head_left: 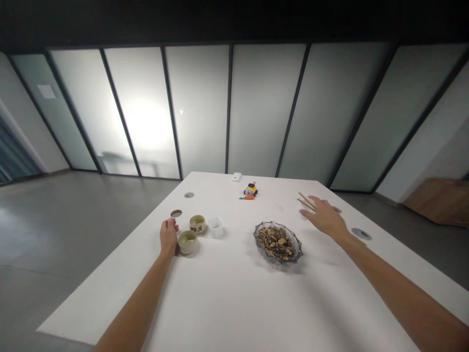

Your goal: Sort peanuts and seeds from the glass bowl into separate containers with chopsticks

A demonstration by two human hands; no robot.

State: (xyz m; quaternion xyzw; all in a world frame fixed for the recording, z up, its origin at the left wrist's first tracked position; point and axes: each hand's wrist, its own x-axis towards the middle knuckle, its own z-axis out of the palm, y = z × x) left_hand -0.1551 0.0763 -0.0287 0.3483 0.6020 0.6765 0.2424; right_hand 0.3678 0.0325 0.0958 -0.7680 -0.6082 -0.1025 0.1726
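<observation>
Right hand [324, 217]: around the chopsticks [307, 205] — cannot tell how firmly;
Left hand [169, 237]: curled just beside the nearer cup [187, 246]; hold unclear;
Glass bowl [298, 251]: left of the right hand, heaped — chopsticks apart; seemingly early on

Right hand [323, 216]: grips the chopsticks [307, 202], their visible ends pointing far and left.
Left hand [169, 237]: fingers curled, just left of the near cup [188, 243] — contact unclear.
Far cup [198, 225]: dark characters on its side; a white container [215, 228] just right.
Glass bowl [299, 248]: between the hands, filled with brown seeds [274, 242].
Far end: yellow toy vehicle [251, 189], an orange carrot-shaped piece [248, 198] on its near side — all on the white table [220, 298].
</observation>
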